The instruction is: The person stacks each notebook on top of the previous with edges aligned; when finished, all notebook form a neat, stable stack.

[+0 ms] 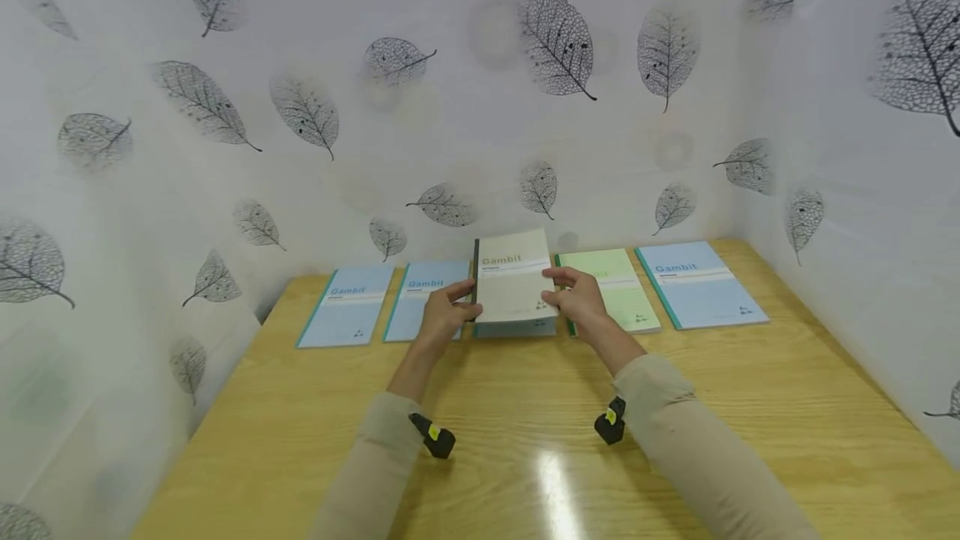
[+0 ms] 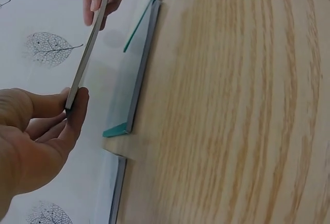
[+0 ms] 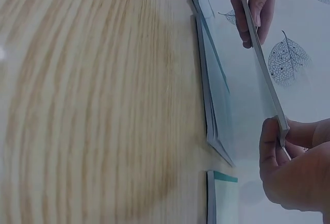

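Observation:
Between both hands a cream notebook (image 1: 513, 282) with a dark spine and "Gambit" on its cover is held up above the table. My left hand (image 1: 442, 315) pinches its left edge, thumb on the cover and fingers behind. On the opposite edge, my right hand (image 1: 577, 294) grips it the same way. Both wrist views show the cream notebook (image 2: 88, 53) edge-on, raised off the wood. Directly under it lies a blue notebook (image 1: 517, 328), mostly hidden, only its near strip showing in the head view.
Left of the hands lie two blue notebooks, an outer one (image 1: 347, 307) and an inner one (image 1: 420, 307). To the right are a green notebook (image 1: 622, 294) and another blue notebook (image 1: 701, 286). The wooden table (image 1: 510, 407) meets a leaf-patterned curtain (image 1: 465, 107) behind.

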`<state>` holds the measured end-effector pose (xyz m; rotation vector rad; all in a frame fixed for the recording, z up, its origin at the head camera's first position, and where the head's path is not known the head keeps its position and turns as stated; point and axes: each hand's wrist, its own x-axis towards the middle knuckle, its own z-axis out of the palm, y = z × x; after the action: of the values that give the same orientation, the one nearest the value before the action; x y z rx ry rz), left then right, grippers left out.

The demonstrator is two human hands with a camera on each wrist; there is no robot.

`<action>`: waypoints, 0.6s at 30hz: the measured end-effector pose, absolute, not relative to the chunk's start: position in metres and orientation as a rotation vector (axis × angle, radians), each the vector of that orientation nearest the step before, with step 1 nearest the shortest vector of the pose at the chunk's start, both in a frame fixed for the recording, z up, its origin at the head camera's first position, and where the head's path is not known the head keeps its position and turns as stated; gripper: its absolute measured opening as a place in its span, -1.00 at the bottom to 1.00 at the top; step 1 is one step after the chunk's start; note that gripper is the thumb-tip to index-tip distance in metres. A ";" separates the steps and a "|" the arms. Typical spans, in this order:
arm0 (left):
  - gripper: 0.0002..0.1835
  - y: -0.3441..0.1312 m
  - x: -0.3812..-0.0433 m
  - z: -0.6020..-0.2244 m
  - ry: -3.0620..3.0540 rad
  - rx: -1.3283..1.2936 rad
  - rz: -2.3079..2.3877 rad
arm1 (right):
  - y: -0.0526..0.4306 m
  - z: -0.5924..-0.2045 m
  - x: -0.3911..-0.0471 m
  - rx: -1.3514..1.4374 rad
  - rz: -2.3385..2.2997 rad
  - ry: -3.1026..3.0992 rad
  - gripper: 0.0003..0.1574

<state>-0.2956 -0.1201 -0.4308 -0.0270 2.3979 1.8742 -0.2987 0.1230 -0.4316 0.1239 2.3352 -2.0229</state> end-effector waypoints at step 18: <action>-0.35 -0.112 -0.303 -0.449 2.439 -0.028 1.748 | 0.127 -0.443 -0.301 0.176 -1.943 2.372 -0.48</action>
<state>-0.3034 -0.1123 -0.4490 -0.0284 2.4394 1.7481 -0.3012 0.1268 -0.4431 0.1761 2.3720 -1.9432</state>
